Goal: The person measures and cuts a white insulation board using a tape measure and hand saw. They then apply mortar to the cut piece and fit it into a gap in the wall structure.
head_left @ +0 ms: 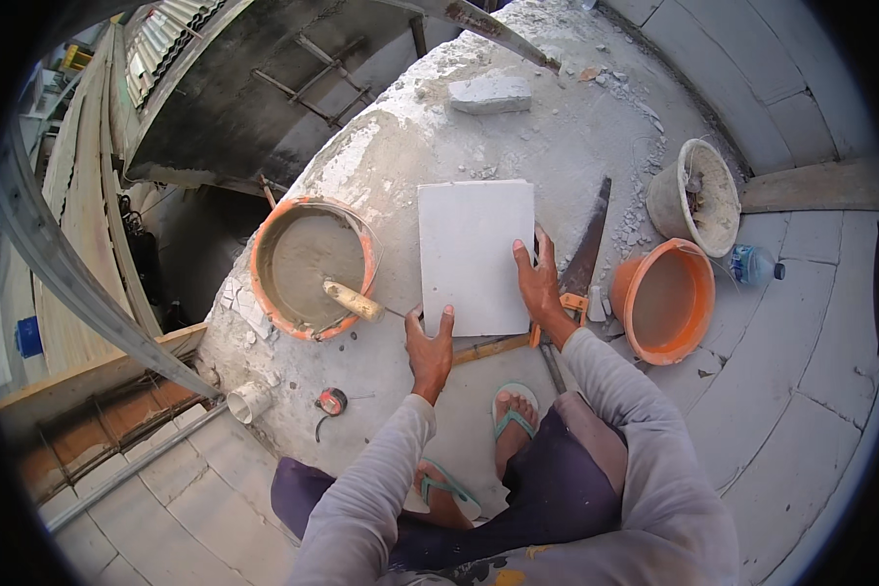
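A flat white rectangular block (pixel 474 249) lies on the rough concrete surface (pixel 547 146) in front of me. My left hand (pixel 428 349) touches its near left corner, fingers spread along the near edge. My right hand (pixel 539 283) grips its right edge, fingers curled over the side. Just left of the block stands an orange bucket (pixel 313 269) of grey wet mortar with a wooden-handled trowel (pixel 355 301) resting in it.
An empty orange bucket (pixel 664 300) and a dirty white bucket (pixel 698 195) stand at the right, with a plastic bottle (pixel 754 265) beside them. A hand saw (pixel 584 256) lies under my right hand. A tape measure (pixel 331 401) and a loose block (pixel 490 95) lie nearby. The slab drops off at left.
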